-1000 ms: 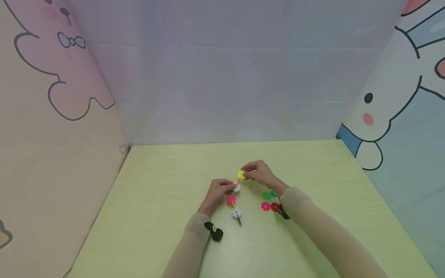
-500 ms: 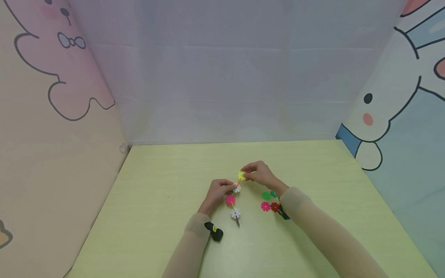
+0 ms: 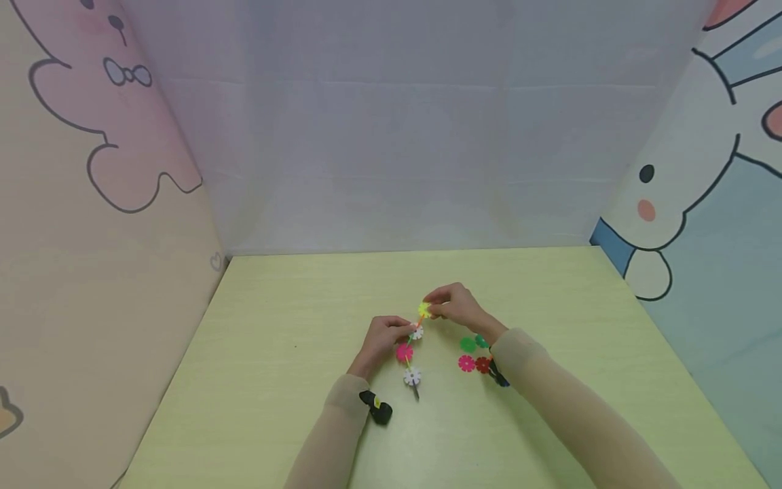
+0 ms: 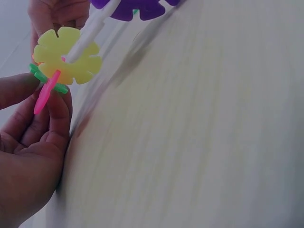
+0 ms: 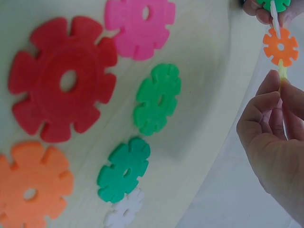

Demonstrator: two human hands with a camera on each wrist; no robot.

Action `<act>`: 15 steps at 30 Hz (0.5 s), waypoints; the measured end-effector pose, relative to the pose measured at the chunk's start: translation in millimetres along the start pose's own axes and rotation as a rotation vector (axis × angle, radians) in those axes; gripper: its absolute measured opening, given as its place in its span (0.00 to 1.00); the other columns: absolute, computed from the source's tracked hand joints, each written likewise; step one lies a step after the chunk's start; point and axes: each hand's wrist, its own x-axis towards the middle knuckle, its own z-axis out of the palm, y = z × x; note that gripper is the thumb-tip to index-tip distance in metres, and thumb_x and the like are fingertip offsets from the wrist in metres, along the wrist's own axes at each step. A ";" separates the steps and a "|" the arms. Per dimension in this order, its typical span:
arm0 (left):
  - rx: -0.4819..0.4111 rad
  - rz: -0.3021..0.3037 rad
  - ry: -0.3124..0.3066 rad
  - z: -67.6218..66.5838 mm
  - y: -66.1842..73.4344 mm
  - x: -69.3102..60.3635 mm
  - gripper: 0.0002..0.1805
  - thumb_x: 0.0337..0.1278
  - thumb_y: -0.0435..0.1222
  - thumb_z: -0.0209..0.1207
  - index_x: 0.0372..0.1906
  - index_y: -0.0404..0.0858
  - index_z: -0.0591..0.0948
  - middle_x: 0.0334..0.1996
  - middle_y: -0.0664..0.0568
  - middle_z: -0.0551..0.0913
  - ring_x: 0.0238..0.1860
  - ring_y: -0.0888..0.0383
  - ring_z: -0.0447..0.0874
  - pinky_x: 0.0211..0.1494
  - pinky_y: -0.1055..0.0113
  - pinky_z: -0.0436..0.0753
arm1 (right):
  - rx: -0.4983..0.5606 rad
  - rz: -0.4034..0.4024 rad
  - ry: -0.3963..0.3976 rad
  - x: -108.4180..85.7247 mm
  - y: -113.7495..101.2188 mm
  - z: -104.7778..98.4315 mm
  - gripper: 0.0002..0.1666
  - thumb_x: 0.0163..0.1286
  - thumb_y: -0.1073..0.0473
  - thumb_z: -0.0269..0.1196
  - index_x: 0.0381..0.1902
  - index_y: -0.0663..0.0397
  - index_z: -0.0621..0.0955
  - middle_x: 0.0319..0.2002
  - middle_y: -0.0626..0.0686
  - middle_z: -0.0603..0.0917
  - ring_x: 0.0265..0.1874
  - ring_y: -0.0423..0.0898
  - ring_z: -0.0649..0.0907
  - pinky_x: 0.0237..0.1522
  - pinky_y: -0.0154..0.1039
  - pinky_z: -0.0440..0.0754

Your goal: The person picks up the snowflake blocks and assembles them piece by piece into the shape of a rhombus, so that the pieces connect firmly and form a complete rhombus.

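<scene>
A chain of interlocked plastic snowflake discs hangs between both hands above the table. Its upper end is a yellow disc [image 3: 424, 310], pinched between thumb and fingers of my right hand [image 3: 459, 305]. Just below, an orange disc [image 5: 280, 46] slots into it. My left hand [image 3: 381, 341] grips the chain close to a white disc; from the left wrist, its fingertips pinch a green disc [image 4: 61, 88]. Further along toward me come a pink disc [image 3: 404, 353], another white disc [image 3: 412, 376] and a dark disc [image 3: 416, 392], seen as purple from the left wrist.
Loose discs lie near my right forearm: red [image 5: 66, 80], pink [image 5: 140, 26], two greens [image 5: 157, 99], orange [image 5: 35, 183] and white [image 5: 124, 209]. The sleeve partly hides them in the head view. Printed walls and a pale curtain [image 3: 391, 136] enclose the table [image 3: 293, 299].
The near end of the chain has swung slightly left, and the yellow disc has dipped a little. Both hands keep their hold almost in place.
</scene>
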 end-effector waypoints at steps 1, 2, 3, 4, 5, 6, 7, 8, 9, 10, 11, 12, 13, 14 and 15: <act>-0.001 -0.005 0.003 0.2 0.1 -0.3 0.09 0.51 0.37 0.69 0.31 0.33 0.87 0.26 0.50 0.83 0.24 0.60 0.76 0.28 0.69 0.75 | -0.004 0.007 0.000 0.3 0.1 0.1 0.12 0.65 0.64 0.65 0.46 0.60 0.84 0.34 0.52 0.84 0.31 0.47 0.85 0.38 0.44 0.81; -0.002 -0.009 0.006 0.4 0.0 -0.4 0.09 0.51 0.37 0.69 0.31 0.33 0.87 0.26 0.50 0.83 0.24 0.59 0.77 0.28 0.69 0.75 | -0.009 0.010 0.000 0.5 0.2 0.2 0.12 0.65 0.64 0.65 0.46 0.60 0.84 0.34 0.52 0.84 0.31 0.47 0.85 0.37 0.43 0.81; -0.004 -0.013 0.008 0.6 -0.1 -0.5 0.09 0.51 0.37 0.69 0.31 0.33 0.87 0.26 0.50 0.84 0.24 0.59 0.77 0.28 0.69 0.75 | -0.013 0.013 -0.001 0.6 0.3 0.3 0.12 0.65 0.64 0.65 0.46 0.60 0.84 0.34 0.52 0.84 0.30 0.47 0.85 0.37 0.43 0.81; -0.005 -0.015 0.010 0.7 -0.3 -0.7 0.09 0.51 0.37 0.69 0.30 0.34 0.87 0.26 0.50 0.84 0.24 0.59 0.77 0.28 0.69 0.75 | -0.013 0.017 -0.002 0.6 0.3 0.4 0.12 0.65 0.64 0.65 0.46 0.60 0.84 0.34 0.52 0.84 0.30 0.47 0.85 0.37 0.43 0.81; -0.004 -0.017 0.012 0.8 -0.4 -0.9 0.09 0.51 0.37 0.69 0.30 0.34 0.87 0.26 0.50 0.84 0.24 0.59 0.77 0.28 0.69 0.75 | -0.014 0.018 -0.002 0.5 0.3 0.4 0.12 0.65 0.64 0.65 0.46 0.60 0.84 0.34 0.52 0.84 0.30 0.47 0.85 0.37 0.43 0.81; -0.003 -0.016 0.014 1.0 -0.4 -1.0 0.09 0.51 0.37 0.69 0.30 0.34 0.87 0.26 0.50 0.84 0.24 0.59 0.77 0.27 0.69 0.75 | -0.012 0.019 -0.002 0.3 0.2 0.4 0.12 0.65 0.64 0.65 0.46 0.60 0.84 0.34 0.52 0.85 0.30 0.47 0.85 0.37 0.44 0.81; -0.001 -0.014 0.016 1.1 -0.3 -1.2 0.09 0.51 0.38 0.69 0.30 0.34 0.87 0.26 0.50 0.84 0.24 0.59 0.77 0.27 0.69 0.75 | -0.011 0.018 -0.004 0.1 0.0 0.3 0.12 0.65 0.64 0.65 0.46 0.60 0.84 0.34 0.52 0.85 0.30 0.47 0.85 0.37 0.44 0.81; 0.000 -0.014 0.019 1.2 0.1 -1.6 0.09 0.51 0.37 0.69 0.30 0.34 0.87 0.26 0.50 0.84 0.24 0.59 0.76 0.27 0.69 0.75 | -0.012 0.015 -0.005 -0.2 -0.3 0.3 0.12 0.65 0.64 0.65 0.46 0.61 0.84 0.34 0.52 0.85 0.30 0.47 0.85 0.38 0.45 0.81; 0.000 -0.014 0.022 1.3 0.5 -2.0 0.09 0.51 0.37 0.69 0.30 0.34 0.87 0.25 0.50 0.83 0.24 0.59 0.76 0.27 0.69 0.75 | -0.011 0.015 -0.005 -0.5 -0.7 0.2 0.12 0.65 0.64 0.65 0.46 0.61 0.84 0.34 0.52 0.85 0.30 0.47 0.85 0.38 0.45 0.81; 0.002 -0.014 0.025 1.5 0.9 -2.3 0.09 0.51 0.37 0.69 0.30 0.34 0.87 0.25 0.50 0.83 0.24 0.59 0.76 0.27 0.69 0.75 | -0.010 0.015 -0.006 -0.7 -1.0 0.0 0.12 0.65 0.64 0.65 0.45 0.61 0.84 0.34 0.52 0.85 0.30 0.47 0.85 0.38 0.45 0.81; 0.002 -0.014 0.028 1.7 1.4 -2.5 0.09 0.51 0.37 0.69 0.30 0.34 0.87 0.25 0.50 0.83 0.23 0.59 0.76 0.27 0.69 0.75 | -0.012 0.010 -0.007 -0.8 -1.0 -0.2 0.12 0.65 0.65 0.65 0.46 0.61 0.84 0.34 0.52 0.85 0.30 0.47 0.85 0.38 0.46 0.81; 0.001 -0.015 0.030 2.0 1.8 -2.6 0.09 0.51 0.37 0.69 0.30 0.33 0.87 0.25 0.50 0.83 0.23 0.59 0.76 0.27 0.69 0.74 | -0.011 0.011 -0.007 -1.2 -1.5 -0.4 0.11 0.65 0.65 0.65 0.45 0.61 0.84 0.34 0.53 0.85 0.30 0.47 0.85 0.38 0.45 0.81; 0.001 -0.015 0.032 2.3 1.9 -2.7 0.09 0.50 0.37 0.69 0.30 0.33 0.87 0.24 0.50 0.83 0.23 0.59 0.76 0.27 0.70 0.74 | -0.012 0.009 -0.008 -1.2 -1.3 -0.6 0.11 0.65 0.65 0.65 0.45 0.61 0.84 0.34 0.52 0.85 0.30 0.47 0.85 0.37 0.45 0.81; -0.001 -0.017 0.035 2.6 2.0 -2.7 0.09 0.50 0.37 0.69 0.30 0.33 0.87 0.24 0.50 0.83 0.23 0.59 0.75 0.27 0.70 0.74 | -0.010 0.009 -0.010 -1.5 -1.7 -0.7 0.11 0.65 0.65 0.65 0.45 0.62 0.84 0.34 0.52 0.85 0.30 0.47 0.85 0.37 0.44 0.81; -0.001 -0.018 0.036 2.8 1.9 -2.4 0.09 0.50 0.37 0.69 0.30 0.33 0.87 0.24 0.50 0.83 0.23 0.59 0.75 0.27 0.70 0.74 | -0.007 0.009 -0.013 -1.9 -2.1 -0.9 0.11 0.65 0.65 0.65 0.45 0.62 0.84 0.34 0.53 0.85 0.30 0.47 0.85 0.37 0.44 0.81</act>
